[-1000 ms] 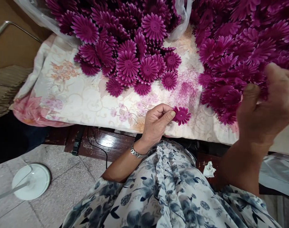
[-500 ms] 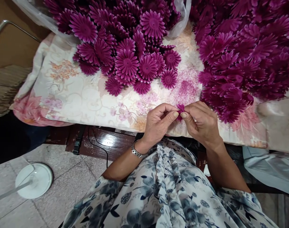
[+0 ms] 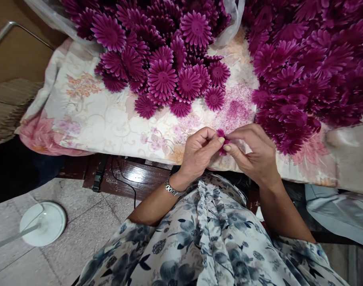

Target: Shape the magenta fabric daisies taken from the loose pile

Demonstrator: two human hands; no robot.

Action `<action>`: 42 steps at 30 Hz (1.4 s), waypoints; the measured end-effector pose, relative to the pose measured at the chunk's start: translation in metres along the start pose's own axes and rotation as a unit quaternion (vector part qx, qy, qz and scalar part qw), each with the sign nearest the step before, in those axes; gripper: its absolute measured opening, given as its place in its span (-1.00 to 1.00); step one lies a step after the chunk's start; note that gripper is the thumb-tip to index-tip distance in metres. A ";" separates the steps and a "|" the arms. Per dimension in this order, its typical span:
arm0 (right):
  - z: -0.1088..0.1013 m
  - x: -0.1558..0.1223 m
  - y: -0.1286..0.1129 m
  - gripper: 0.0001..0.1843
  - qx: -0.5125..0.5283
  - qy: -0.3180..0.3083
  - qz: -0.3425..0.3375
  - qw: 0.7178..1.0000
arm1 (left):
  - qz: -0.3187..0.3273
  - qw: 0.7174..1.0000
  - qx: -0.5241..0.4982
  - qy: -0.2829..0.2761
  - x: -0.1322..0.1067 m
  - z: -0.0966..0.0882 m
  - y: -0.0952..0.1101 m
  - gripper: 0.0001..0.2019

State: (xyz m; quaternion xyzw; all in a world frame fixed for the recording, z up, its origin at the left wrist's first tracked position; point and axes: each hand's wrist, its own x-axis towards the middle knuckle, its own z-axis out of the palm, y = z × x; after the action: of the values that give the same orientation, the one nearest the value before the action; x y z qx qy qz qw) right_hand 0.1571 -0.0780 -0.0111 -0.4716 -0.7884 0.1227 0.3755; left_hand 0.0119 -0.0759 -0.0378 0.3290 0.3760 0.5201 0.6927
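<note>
A floral-print cloth (image 3: pixel 115 127) extends across the upper and middle frame. A blue-and-white patterned garment (image 3: pixel 181 246) occupies the bottom centre. A loose heap of purple artificial flowers (image 3: pixel 306 75) covers the cloth at upper right; a second flower heap (image 3: pixel 163 77), with most blooms facing up, lies at upper centre-left, bordered on both sides by translucent plastic (image 3: pixel 233 24). The right hand (image 3: pixel 254 153) is positioned right of centre, thumb and forefinger at the right edge of a single purple flower; whether they grip it cannot be determined. The left hand (image 3: pixel 200 153), at centre, is clamped on this single purple flower (image 3: pixel 221 133) between thumb and forefinger, just below a patch of purple specks (image 3: pixel 236 109). A metal-banded wristwatch (image 3: pixel 171 188) encircles the left wrist, below centre-left.
</note>
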 end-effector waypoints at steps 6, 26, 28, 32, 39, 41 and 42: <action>0.008 -0.004 -0.003 -0.92 0.091 -0.014 0.075 0.993 | 0.027 0.999 0.002 -0.026 0.000 -0.002 0.001 -0.76; 0.004 -0.005 -0.006 -0.97 0.104 -0.025 0.101 0.989 | 0.037 0.994 0.099 -0.021 -0.002 -0.008 -0.006 -0.87; 0.002 -0.005 -0.004 -0.91 0.105 -0.038 0.081 0.990 | 0.050 0.992 0.117 -0.009 -0.003 -0.007 -0.006 -0.88; 0.004 -0.007 -0.001 -0.82 0.117 -0.028 0.082 0.989 | 0.092 0.983 0.155 0.024 -0.004 -0.003 -0.006 -0.88; 0.009 -0.007 -0.004 -0.93 0.100 0.041 0.106 0.988 | 0.105 0.984 0.136 0.047 -0.004 0.000 -0.010 -0.90; 0.007 -0.006 -0.005 -0.94 0.115 0.042 0.113 0.986 | 0.105 0.986 0.113 0.056 -0.003 -0.001 -0.010 -0.90; 0.007 -0.006 -0.005 -0.95 0.129 0.043 0.120 0.983 | 0.102 0.988 0.097 0.057 -0.003 -0.001 -0.009 -0.90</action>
State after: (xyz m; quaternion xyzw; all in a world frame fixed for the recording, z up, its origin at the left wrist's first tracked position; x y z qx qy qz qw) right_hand 0.1510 -0.0843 -0.0159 -0.5152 -0.6868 0.2469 0.4494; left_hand 0.0151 -0.0813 -0.0454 0.4007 0.4282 0.5671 0.5783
